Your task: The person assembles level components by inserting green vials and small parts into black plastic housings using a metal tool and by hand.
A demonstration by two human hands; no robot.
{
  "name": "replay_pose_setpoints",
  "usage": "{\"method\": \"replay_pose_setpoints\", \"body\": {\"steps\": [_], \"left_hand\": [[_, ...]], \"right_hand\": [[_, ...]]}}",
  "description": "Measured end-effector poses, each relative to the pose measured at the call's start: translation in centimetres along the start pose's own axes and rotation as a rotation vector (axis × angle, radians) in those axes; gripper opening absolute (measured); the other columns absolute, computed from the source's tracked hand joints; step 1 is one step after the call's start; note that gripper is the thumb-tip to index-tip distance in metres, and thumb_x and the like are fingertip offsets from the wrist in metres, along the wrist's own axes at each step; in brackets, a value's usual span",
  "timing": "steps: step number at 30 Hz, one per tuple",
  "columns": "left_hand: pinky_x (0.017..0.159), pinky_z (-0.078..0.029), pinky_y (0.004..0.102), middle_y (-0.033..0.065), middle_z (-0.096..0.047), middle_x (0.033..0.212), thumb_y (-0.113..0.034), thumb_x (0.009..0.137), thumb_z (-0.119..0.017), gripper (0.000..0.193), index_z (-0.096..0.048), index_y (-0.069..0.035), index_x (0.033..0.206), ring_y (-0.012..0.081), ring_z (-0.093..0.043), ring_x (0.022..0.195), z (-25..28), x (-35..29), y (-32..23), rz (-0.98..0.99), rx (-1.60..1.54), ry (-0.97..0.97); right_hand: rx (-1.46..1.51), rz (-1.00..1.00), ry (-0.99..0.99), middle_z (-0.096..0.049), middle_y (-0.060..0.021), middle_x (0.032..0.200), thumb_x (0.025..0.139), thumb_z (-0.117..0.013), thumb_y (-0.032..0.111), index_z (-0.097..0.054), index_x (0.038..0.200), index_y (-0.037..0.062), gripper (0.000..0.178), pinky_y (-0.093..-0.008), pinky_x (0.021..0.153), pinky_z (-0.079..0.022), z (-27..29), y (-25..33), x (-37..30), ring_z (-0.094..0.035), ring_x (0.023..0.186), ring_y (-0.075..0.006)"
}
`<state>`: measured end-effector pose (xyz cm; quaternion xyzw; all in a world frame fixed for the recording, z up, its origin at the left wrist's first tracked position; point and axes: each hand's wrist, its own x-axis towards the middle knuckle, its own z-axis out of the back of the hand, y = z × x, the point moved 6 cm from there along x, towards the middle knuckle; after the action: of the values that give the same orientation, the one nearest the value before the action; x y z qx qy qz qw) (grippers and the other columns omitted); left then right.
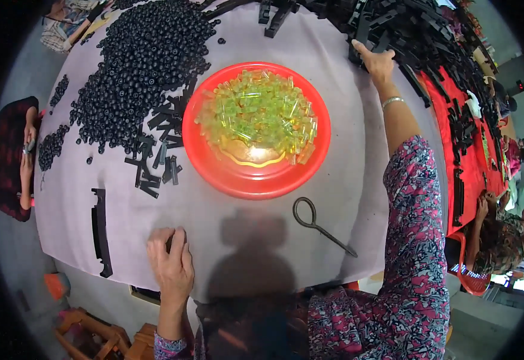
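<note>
My right hand [377, 63] reaches out to the far right, at the near edge of a heap of long black plastic strips [406, 27]. Its visible fingers are spread apart against the strips; part of the fingers is hidden. Nearer me, at lower left, my left hand [172, 261] hovers low over or rests on the cloth, fingers curled. Something dark shows between thumb and forefinger, too small to name. Left of that hand lies a single long black plastic strip [99, 233] with notched ends. A red round basin [256, 185] holds many short clear yellow-green tube pieces [256, 111].
A big heap of black round beads [142, 66] covers the far left, with short black pieces [157, 150] beside the basin. A metal rod with a looped end [321, 227] lies front right. Other people sit at left and right; a red cloth [454, 198] bears more strips.
</note>
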<state>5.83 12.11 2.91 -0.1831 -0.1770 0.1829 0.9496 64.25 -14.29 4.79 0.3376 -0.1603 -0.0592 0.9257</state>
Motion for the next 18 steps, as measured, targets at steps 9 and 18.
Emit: {"method": "replay_pose_setpoints", "body": {"steps": [9,18], "left_hand": [[0.094,-0.046,0.0431,0.0184,-0.055,0.114,0.007,0.083,-0.062,0.032,-0.066,0.003,0.115,0.0357,-0.055,0.109,0.3,-0.3,0.3,0.022,-0.026,-0.005],[0.094,-0.042,0.0467,0.016,-0.055,0.111,0.001,0.082,-0.064,0.032,-0.064,0.0,0.114,0.0365,-0.054,0.109,0.5,-0.1,-0.2,-0.03,-0.003,-0.017]], "right_hand": [[-0.09,-0.151,-0.001,-0.051,-0.0246,0.139,0.067,-0.084,0.049,-0.033,0.138,-0.0068,0.104,-0.043,0.105,-0.046,-2.8,0.4,0.3,-0.055,0.127,-0.0373],[0.106,-0.014,0.156,-0.071,-0.0173,0.095,0.065,-0.085,0.029,-0.05,0.128,-0.0091,0.082,-0.0355,0.074,-0.055,2.4,-3.1,-6.5,-0.068,0.08,-0.0227]]}}
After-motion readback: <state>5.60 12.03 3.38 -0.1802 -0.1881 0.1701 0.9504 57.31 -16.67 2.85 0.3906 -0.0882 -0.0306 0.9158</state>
